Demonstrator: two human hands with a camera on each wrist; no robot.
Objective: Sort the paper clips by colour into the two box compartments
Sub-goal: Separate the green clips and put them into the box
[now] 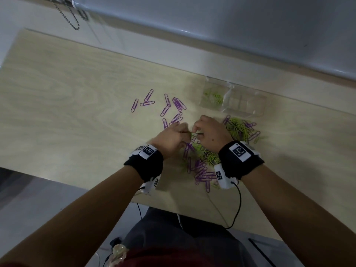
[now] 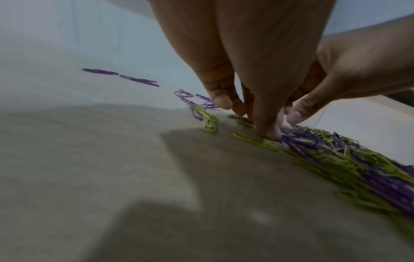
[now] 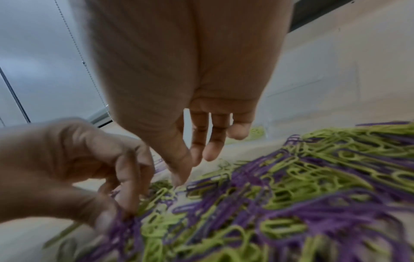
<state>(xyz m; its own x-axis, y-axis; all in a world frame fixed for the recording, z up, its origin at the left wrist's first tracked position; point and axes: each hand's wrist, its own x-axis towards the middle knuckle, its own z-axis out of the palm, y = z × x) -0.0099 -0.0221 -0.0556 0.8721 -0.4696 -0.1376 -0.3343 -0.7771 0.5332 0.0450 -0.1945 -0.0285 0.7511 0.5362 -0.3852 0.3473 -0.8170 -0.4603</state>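
A mixed pile of purple and green paper clips point(image 1: 204, 157) point(image 2: 336, 152) point(image 3: 291, 195) lies near the table's front edge. Both hands work at its far-left edge, fingertips almost touching. My left hand point(image 1: 185, 132) point(image 2: 266, 131) point(image 3: 125, 203) has its fingers curled and pinches a clip against the table. My right hand point(image 1: 196, 132) point(image 3: 186, 173) brings thumb and forefinger together on a clip beside it. Neither clip's colour is readable. The clear two-compartment box point(image 1: 248, 110) stands behind the pile, with green clips point(image 1: 212, 97) in its left compartment. Its right compartment looks bare.
Several loose purple clips point(image 1: 167, 106) point(image 2: 139, 80) lie spread over the table to the left of and behind my hands. More green clips point(image 1: 238, 128) are heaped right of my right hand. A window sill point(image 1: 250, 60) and a bead chain point(image 1: 71, 20) run along the back.
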